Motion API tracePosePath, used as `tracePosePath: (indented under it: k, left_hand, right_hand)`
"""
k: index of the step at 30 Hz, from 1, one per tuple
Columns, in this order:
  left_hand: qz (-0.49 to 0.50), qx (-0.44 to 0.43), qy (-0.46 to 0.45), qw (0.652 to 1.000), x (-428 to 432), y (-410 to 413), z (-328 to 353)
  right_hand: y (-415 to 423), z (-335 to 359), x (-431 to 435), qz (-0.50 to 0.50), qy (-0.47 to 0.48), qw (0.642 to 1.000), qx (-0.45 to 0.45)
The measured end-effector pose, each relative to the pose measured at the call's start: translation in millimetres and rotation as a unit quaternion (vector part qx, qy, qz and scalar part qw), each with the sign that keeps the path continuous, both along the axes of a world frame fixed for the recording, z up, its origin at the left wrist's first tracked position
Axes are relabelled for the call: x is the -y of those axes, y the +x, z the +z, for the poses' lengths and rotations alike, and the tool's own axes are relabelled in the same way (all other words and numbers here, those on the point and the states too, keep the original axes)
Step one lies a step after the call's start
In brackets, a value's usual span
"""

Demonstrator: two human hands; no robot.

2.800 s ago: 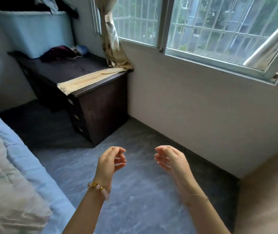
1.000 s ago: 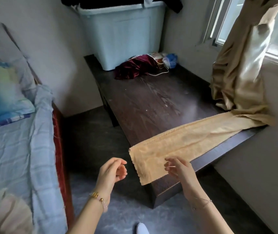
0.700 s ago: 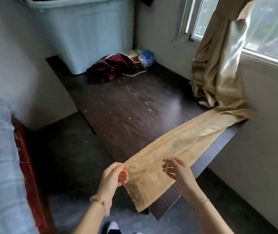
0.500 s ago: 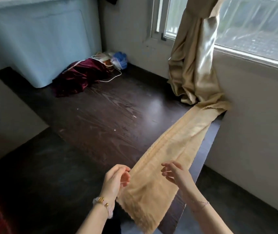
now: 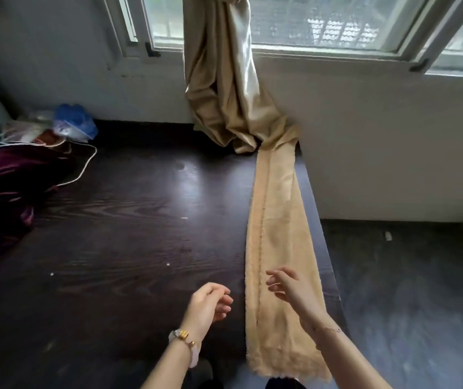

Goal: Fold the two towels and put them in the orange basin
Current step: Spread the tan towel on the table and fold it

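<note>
A long beige towel [image 5: 279, 234] lies in a narrow strip along the right edge of a dark wooden tabletop [image 5: 129, 234], its near end hanging over the front edge. My left hand [image 5: 210, 304] hovers just left of the towel, fingers loosely curled, holding nothing. Over the towel's near part, my right hand [image 5: 292, 287] has its fingers spread and is empty. No orange basin and no second towel are in view.
A beige curtain [image 5: 221, 80] hangs from the window and bunches on the table at the towel's far end. A dark red cloth [image 5: 8, 186], a white cord and a blue bag [image 5: 75, 122] lie at the left. Grey floor [image 5: 407, 290] is on the right.
The view has swung from the floor to the table and closed in on the towel. Both hands have come up to its near end; the towel lies as before.
</note>
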State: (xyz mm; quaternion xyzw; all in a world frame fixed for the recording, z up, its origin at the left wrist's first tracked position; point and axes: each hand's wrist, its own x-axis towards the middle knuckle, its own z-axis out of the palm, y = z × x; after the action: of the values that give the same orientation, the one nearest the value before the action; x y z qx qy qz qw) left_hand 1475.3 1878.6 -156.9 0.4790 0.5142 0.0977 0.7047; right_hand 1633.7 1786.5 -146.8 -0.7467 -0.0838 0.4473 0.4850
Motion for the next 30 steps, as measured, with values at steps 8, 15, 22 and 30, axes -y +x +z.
tracePosePath:
  k: [8, 15, 22, 30]
  left_hand:
    - [-0.184, -0.067, 0.069, 0.978, -10.3, 0.9, -33.7]
    - [-0.294, -0.177, 0.248, 0.906, 0.7, 15.5, -40.1]
    - [-0.343, -0.266, 0.277, 0.857, 8.6, 38.6, -28.7]
    - [-0.349, -0.317, 0.305, 0.828, 12.4, 50.7, -30.9]
  right_hand:
    - [-27.8, -23.7, 13.1, -0.029, -0.070, 0.993, 0.090]
    - [-34.0, -50.5, 5.6, 0.058, -0.134, 0.974, 0.171]
    - [-32.4, -62.8, -0.4, 0.113, -0.189, 0.940, 0.262]
    - [-32.5, -67.6, -8.0, 0.096, -0.208, 0.935, 0.273]
